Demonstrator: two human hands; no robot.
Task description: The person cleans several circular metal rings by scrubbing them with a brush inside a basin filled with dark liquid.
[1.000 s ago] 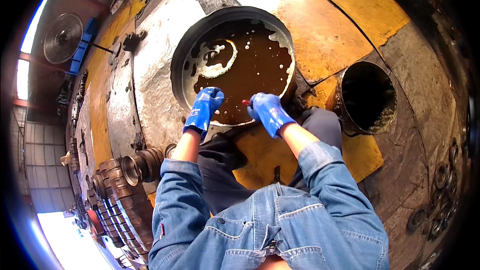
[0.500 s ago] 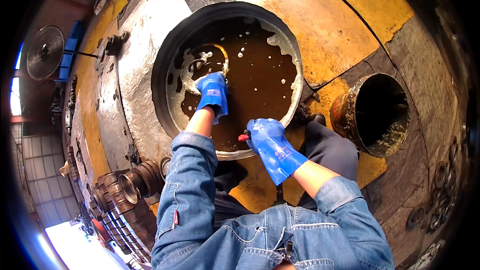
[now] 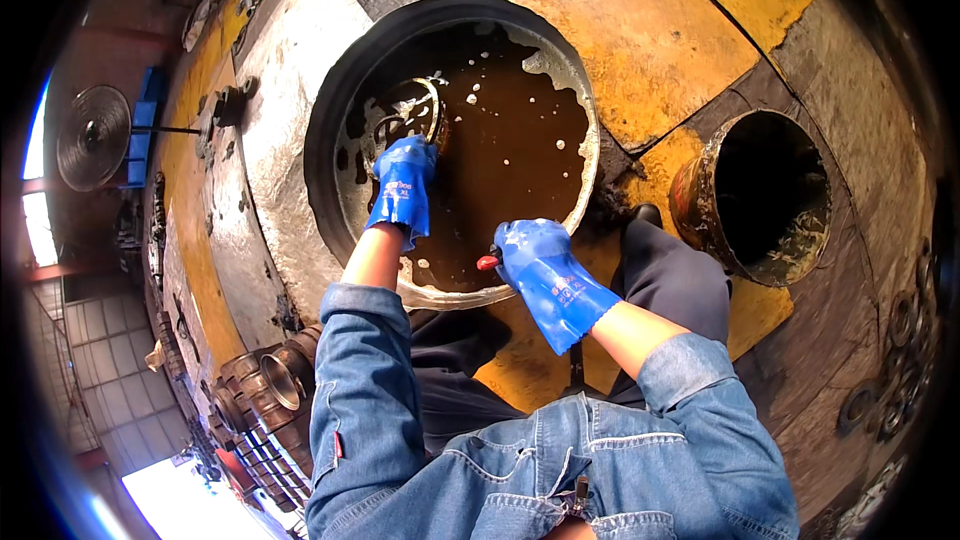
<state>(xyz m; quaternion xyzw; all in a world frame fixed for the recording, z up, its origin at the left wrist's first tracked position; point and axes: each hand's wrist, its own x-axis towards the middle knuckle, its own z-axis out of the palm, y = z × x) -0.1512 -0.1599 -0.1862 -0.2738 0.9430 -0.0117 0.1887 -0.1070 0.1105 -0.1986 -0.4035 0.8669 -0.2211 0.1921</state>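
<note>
Head view: left hand (image 3: 403, 188) grip clasps metal ring (image 3: 415, 110) in round basin (image 3: 330, 100) of murky brown liquid; right hand (image 3: 545, 270) grip holds red-tipped tool (image 3: 488, 262).

Round metal basin (image 3: 585, 100) of foamy brown liquid on the floor, metal ring (image 3: 425, 105) half submerged at its left side

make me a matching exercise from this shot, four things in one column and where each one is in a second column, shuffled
Things:
1. left hand
2. right hand
3. rusty bucket
4. round fan

Places:
A. far left, beyond the wet floor
B. on the near rim of the tub, gripping a red-tipped tool
C. right of the tub, standing apart from it
D. reaching into the brown liquid, at a metal ring

Pairs: 1-D, 2-B, 3-C, 4-A
</note>
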